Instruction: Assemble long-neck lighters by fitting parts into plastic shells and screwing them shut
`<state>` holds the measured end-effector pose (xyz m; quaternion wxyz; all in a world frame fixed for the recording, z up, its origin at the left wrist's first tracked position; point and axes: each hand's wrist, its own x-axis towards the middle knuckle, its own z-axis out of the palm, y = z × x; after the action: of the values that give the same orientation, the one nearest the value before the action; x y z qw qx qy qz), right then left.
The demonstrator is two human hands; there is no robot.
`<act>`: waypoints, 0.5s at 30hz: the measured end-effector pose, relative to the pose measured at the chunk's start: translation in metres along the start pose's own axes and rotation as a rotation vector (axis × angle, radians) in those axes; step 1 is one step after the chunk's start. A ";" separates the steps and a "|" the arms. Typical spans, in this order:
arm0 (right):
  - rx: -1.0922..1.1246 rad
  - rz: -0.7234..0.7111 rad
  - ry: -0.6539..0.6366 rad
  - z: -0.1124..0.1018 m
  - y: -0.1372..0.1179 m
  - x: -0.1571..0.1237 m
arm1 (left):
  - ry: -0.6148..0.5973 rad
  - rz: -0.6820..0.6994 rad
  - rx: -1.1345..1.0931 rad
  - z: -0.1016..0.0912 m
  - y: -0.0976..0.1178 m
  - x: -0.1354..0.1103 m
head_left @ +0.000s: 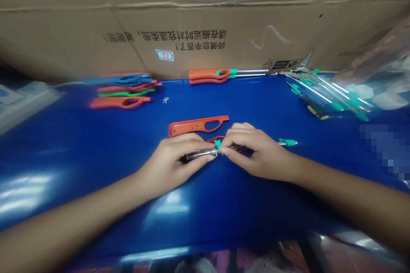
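Hands nearly meet above a blue table (179, 226), a slim tube (198, 154) between them, just above the tabletop. The left hand (176, 158) clamps the tube between thumb and fingers. Its long axis runs left to right, rising slightly, with the metal end pointing right. The right hand (259, 151) brings thumb and fingertips to that end; whether they grip it, one cannot tell. A green piece (218, 143) stands just behind the metal end. Beyond the right hand, a green-tipped rod (288, 142) points right, partly hidden. Farther back, an orange shell (198, 126) lies lengthwise from left to right, its looped end to the right. Behind it are stacked handles (120, 102) at left, orange lighters (208, 76) with rods pointing right, and loose rods (336, 91) at right. A cardboard box (160, 21) forms the backdrop.
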<state>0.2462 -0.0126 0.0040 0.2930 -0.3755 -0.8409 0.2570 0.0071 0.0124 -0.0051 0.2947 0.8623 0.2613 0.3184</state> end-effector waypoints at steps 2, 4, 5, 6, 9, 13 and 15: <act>-0.008 0.002 -0.006 0.000 0.000 0.000 | 0.000 0.001 0.000 0.000 0.000 0.000; -0.013 0.000 -0.020 0.000 0.001 0.000 | -0.002 0.002 -0.001 0.000 0.000 0.000; -0.013 -0.004 -0.026 0.000 0.001 0.000 | -0.003 0.002 -0.001 -0.001 0.000 0.000; -0.013 -0.008 -0.031 0.000 0.002 0.000 | -0.005 0.003 -0.001 -0.001 0.001 0.000; -0.016 -0.005 -0.040 0.000 0.003 -0.001 | -0.014 0.011 -0.006 -0.001 0.002 -0.001; -0.007 0.003 -0.049 -0.001 0.001 -0.001 | -0.025 0.046 -0.008 0.000 0.002 0.000; 0.012 0.003 -0.046 -0.002 -0.001 -0.001 | -0.024 0.050 -0.007 0.000 0.003 0.001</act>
<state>0.2478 -0.0133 0.0056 0.2756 -0.3692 -0.8451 0.2710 0.0081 0.0111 -0.0030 0.2928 0.8712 0.2352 0.3162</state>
